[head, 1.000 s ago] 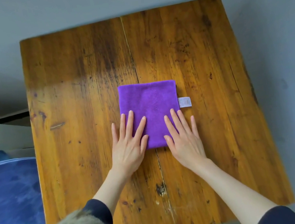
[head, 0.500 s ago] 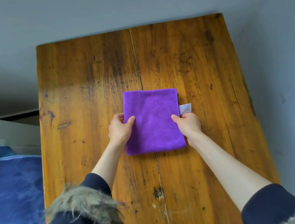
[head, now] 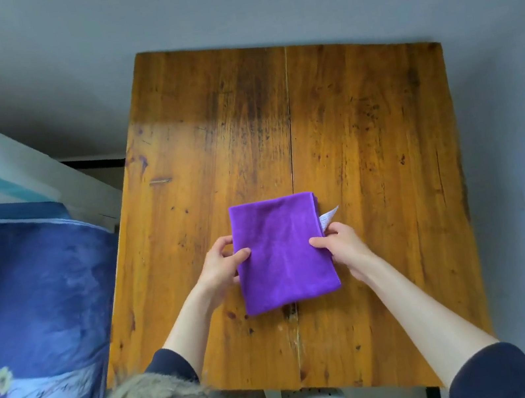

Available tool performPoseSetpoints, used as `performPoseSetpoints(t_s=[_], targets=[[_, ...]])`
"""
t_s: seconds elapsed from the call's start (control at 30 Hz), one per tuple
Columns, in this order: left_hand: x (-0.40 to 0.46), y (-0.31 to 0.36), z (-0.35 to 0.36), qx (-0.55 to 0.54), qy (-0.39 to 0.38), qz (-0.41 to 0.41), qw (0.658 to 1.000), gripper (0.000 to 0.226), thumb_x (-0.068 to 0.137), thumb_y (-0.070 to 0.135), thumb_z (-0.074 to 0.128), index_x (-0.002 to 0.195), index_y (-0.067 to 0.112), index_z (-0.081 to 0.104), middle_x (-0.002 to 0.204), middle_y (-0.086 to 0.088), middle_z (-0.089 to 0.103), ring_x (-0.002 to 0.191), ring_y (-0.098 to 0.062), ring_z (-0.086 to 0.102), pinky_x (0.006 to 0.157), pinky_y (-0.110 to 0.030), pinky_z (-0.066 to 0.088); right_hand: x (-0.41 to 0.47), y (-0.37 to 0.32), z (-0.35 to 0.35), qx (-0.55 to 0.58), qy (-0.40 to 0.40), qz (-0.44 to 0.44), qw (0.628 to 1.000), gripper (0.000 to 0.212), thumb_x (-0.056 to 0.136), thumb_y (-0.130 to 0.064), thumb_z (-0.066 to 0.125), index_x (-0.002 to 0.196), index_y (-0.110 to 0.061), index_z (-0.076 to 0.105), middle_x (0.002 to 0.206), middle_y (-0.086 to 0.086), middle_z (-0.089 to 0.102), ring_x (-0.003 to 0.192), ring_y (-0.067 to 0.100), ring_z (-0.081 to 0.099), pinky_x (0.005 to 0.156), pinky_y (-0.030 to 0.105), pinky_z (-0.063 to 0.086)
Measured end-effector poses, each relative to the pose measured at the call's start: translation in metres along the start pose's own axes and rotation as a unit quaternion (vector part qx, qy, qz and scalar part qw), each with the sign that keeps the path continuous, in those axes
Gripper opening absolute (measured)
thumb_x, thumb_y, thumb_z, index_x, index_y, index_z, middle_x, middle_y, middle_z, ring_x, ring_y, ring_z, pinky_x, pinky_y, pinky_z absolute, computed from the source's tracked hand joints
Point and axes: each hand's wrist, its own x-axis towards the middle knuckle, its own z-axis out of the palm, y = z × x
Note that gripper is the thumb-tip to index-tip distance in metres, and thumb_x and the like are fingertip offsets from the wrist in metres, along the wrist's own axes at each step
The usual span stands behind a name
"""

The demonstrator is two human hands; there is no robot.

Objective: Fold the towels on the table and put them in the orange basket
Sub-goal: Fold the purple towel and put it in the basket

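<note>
Now: folded purple microfibre towel (head: 282, 252), roughly rectangular, sits mid-table on the worn orange-brown wooden plank table (head: 364, 133), straddling the centre seam between planks, nearer the person's edge than the far one. Whether it's just lifted off the wood or resting – can't tell from this view.

Hands: left hand (head: 220, 266) grips the towel's left edge, thumb on top, fingers curled under/behind. Right hand (head: 343, 246) pinches the right edge the same way, thumb over the top face. Both closed on the cloth, at about mid-height of the sides.

Orientation: long axis runs near-to-far, away from the person, tilted slightly – far end leans a touch left. Far edge looks like the rounded fold; near edge shows loose layers. White care label (head: 328, 215) sticks out of the right side, just above the right hand.

Step in hand, my read: fold done, pickup for the basket. Do it well by keeping both side grips even so layers don't slide, thumbs pressing the stack flat, lift level, keep near open edge from drooping. Label could be tucked in.

Orange basket not clearly in view; a small orange patch at far lower left, beside the dark blue patterned blanket (head: 26, 290) – unsure what it is.
</note>
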Motion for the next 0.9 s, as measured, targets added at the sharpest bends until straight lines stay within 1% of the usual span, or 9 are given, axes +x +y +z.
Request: performPoseSetpoints(t_s=[0.13, 0.23, 0.4, 0.5, 0.67, 0.73, 0.8, 0.83, 0.9], targets=[[-0.029, -0.014, -0.032, -0.045, 0.004, -0.009, 0.999, 0.015, 0.088, 0.008, 0.06, 0.097, 0.02, 0.058, 0.09, 0.0, 0.059, 0.071, -0.007, 0.059, 0.054, -0.026, 0.05, -0.025, -0.009, 0.018, -0.028, -0.072, 0.0, 0.997, 0.021, 0.086, -0.006, 0.061, 0.106, -0.013, 0.058, 0.1, 0.002, 0.067, 0.079, 0.011, 0.063, 0.061, 0.024, 0.049], [-0.05, -0.026, -0.065, -0.077, 0.023, -0.013, 0.997, 0.017, 0.088, 0.01, 0.06, 0.101, 0.02, 0.058, 0.094, -0.001, 0.059, 0.076, -0.01, 0.058, 0.059, -0.028, 0.047, -0.046, -0.017, 0.044, -0.052, -0.11, -0.008, 0.993, 0.024, 0.087, -0.008, 0.06, 0.109, -0.016, 0.057, 0.094, -0.005, 0.066, 0.077, 0.008, 0.063, 0.057, 0.022, 0.047], [-0.091, -0.054, -0.132, -0.146, 0.076, 0.0, 0.986, 0.021, 0.088, 0.011, 0.061, 0.107, 0.02, 0.057, 0.1, -0.002, 0.06, 0.083, -0.014, 0.057, 0.067, -0.03, 0.047, -0.086, -0.028, 0.112, -0.099, -0.171, -0.038, 0.979, 0.022, 0.087, -0.008, 0.057, 0.107, -0.017, 0.058, 0.09, -0.005, 0.065, 0.072, 0.007, 0.061, 0.061, 0.025, 0.045], [-0.122, -0.08, -0.181, -0.193, 0.111, 0.015, 0.975, 0.023, 0.087, 0.01, 0.061, 0.109, 0.017, 0.057, 0.1, -0.001, 0.063, 0.083, -0.015, 0.058, 0.07, -0.032, 0.049, -0.117, -0.032, 0.166, -0.137, -0.207, -0.061, 0.967, 0.023, 0.087, -0.007, 0.057, 0.11, -0.013, 0.059, 0.089, -0.003, 0.065, 0.071, 0.009, 0.061, 0.063, 0.025, 0.046], [-0.186, -0.128, -0.278, -0.259, 0.155, 0.038, 0.953, 0.017, 0.088, 0.009, 0.06, 0.102, 0.018, 0.056, 0.096, -0.002, 0.064, 0.076, -0.014, 0.06, 0.063, -0.032, 0.052, -0.181, -0.022, 0.274, -0.215, -0.265, -0.109, 0.934, 0.022, 0.087, -0.011, 0.058, 0.109, -0.011, 0.061, 0.091, 0.0, 0.066, 0.072, 0.01, 0.061, 0.064, 0.025, 0.047], [-0.215, -0.151, -0.321, -0.274, 0.189, 0.049, 0.942, 0.017, 0.088, 0.009, 0.06, 0.103, 0.017, 0.055, 0.098, -0.006, 0.063, 0.074, -0.014, 0.06, 0.06, -0.029, 0.052, -0.206, -0.012, 0.323, -0.25, -0.285, -0.121, 0.917, 0.018, 0.086, -0.012, 0.058, 0.104, -0.009, 0.061, 0.087, 0.0, 0.064, 0.07, 0.012, 0.059, 0.063, 0.025, 0.046], [-0.243, -0.174, -0.361, -0.283, 0.228, 0.059, 0.93, 0.017, 0.089, 0.009, 0.059, 0.104, 0.015, 0.054, 0.098, -0.008, 0.062, 0.071, -0.014, 0.06, 0.056, -0.026, 0.049, -0.23, -0.001, 0.374, -0.282, -0.311, -0.13, 0.898, 0.007, 0.087, -0.01, 0.058, 0.093, -0.011, 0.06, 0.078, 0.001, 0.062, 0.059, 0.011, 0.056, 0.056, 0.023, 0.044], [-0.256, -0.186, -0.38, -0.288, 0.248, 0.064, 0.923, 0.015, 0.089, 0.01, 0.059, 0.103, 0.015, 0.054, 0.099, -0.008, 0.06, 0.071, -0.015, 0.059, 0.055, -0.026, 0.048, -0.242, 0.005, 0.4, -0.295, -0.325, -0.134, 0.888, 0.003, 0.087, -0.009, 0.057, 0.089, -0.012, 0.059, 0.075, 0.002, 0.061, 0.055, 0.011, 0.055, 0.053, 0.023, 0.043], [-0.282, -0.209, -0.415, -0.298, 0.286, 0.07, 0.908, 0.015, 0.09, 0.011, 0.058, 0.103, 0.012, 0.054, 0.101, -0.007, 0.058, 0.074, -0.017, 0.058, 0.061, -0.028, 0.047, -0.264, 0.017, 0.449, -0.316, -0.349, -0.137, 0.872, 0.007, 0.087, -0.007, 0.057, 0.087, -0.014, 0.059, 0.071, 0.002, 0.063, 0.054, 0.012, 0.057, 0.05, 0.022, 0.043]])
